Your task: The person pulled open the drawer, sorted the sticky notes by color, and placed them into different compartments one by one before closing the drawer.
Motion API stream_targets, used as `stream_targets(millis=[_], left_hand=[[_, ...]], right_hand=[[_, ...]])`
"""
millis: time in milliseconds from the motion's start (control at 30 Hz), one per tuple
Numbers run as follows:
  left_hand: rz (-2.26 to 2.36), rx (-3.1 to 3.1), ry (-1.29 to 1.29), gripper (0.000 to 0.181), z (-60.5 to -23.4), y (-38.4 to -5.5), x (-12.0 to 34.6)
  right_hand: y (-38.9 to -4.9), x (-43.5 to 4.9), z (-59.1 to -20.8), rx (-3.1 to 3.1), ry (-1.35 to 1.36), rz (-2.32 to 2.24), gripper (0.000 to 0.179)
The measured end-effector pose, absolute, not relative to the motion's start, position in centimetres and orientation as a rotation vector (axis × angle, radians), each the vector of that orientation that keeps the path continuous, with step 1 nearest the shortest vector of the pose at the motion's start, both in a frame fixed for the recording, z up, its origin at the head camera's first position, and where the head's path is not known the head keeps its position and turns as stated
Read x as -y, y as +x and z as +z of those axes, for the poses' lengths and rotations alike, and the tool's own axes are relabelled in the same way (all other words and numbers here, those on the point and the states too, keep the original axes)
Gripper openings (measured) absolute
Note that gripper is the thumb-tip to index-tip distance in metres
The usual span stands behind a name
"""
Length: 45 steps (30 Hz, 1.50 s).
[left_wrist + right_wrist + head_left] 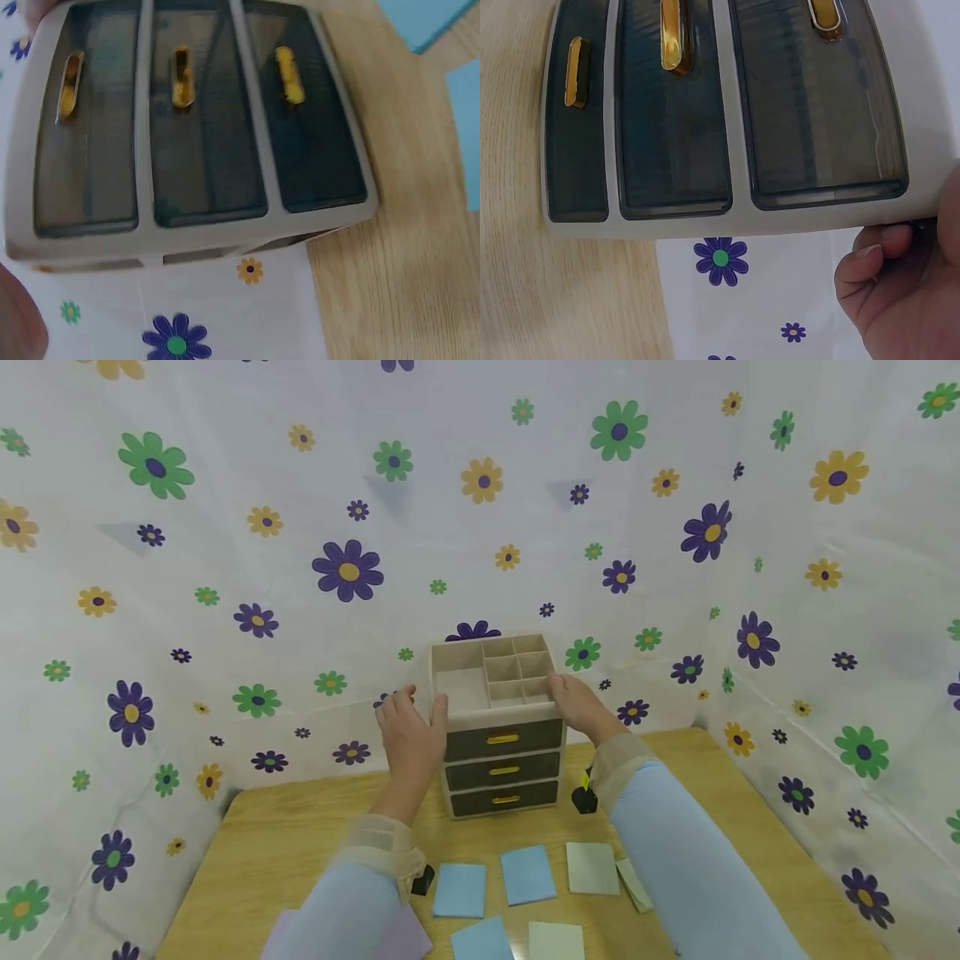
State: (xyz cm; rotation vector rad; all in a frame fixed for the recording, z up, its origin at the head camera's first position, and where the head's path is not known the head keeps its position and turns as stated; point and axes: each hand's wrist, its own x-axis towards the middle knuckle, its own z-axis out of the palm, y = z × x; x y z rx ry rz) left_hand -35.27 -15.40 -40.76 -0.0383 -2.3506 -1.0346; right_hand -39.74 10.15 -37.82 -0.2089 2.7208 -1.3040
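Observation:
A beige desktop drawer organizer (505, 718) stands upright on the table against the back sheet. Three dark see-through drawers with gold handles fill its front, all pushed in, and its top is an open tray with compartments. My right hand (581, 703) grips its upper right edge, thumb on the rim; in the right wrist view that hand (907, 292) has curled fingers at the side wall. My left hand (411, 731) is raised beside the upper left corner, fingers loosely bent and holding nothing. Only a blurred part of the left hand (16, 319) shows in the left wrist view.
Blue sticky-note pads (459, 890) and pale green pads (592, 868) lie in front of the organizer. A purple sheet (405, 935) is partly under the left forearm. A small black object (584, 800) stands right of the organizer, another black piece (423, 881) by the left wrist.

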Motion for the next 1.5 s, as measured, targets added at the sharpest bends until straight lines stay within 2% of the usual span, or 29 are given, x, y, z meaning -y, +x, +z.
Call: stream_targets(millis=[133, 200, 367, 467, 600, 733, 1100, 1500], left_hand=[[-0.821, 2.142, -0.157, 0.029, -41.7, -33.4, 13.5], [-0.887, 2.145, -0.193, 0.021, -42.3, -32.7, 12.5], [-1.378, 2.334, -0.041, 0.027, -44.0, -31.5, 10.2], [-1.710, 2.387, 0.094, 0.036, -44.6, -31.1, 9.5], [-2.087, 2.302, 0.254, 0.048, -44.2, -30.9, 9.0], [-2.309, 2.190, 0.364, 0.048, -43.5, -30.9, 8.8], [-2.421, 2.065, 0.436, 0.042, -43.9, -32.3, 8.8], [-2.354, 2.104, 0.376, 0.037, -44.0, -32.3, 8.9]], right_hand=[[-39.9, -10.2, -37.8, -2.697, -0.182, -1.321, 0.063], [-40.0, -10.3, -37.7, -2.690, -0.185, -1.335, 0.065], [-39.5, -11.2, -38.0, -2.652, -0.198, -1.356, 0.069], [-38.9, -12.0, -38.2, -2.637, -0.237, -1.339, 0.065], [-38.1, -12.7, -38.1, -2.636, -0.293, -1.306, 0.059], [-37.6, -12.8, -38.0, -2.658, -0.333, -1.287, 0.055], [-37.8, -13.1, -38.2, -2.637, -0.349, -1.347, 0.049], [-37.6, -13.2, -38.1, -2.632, -0.335, -1.326, 0.049]])
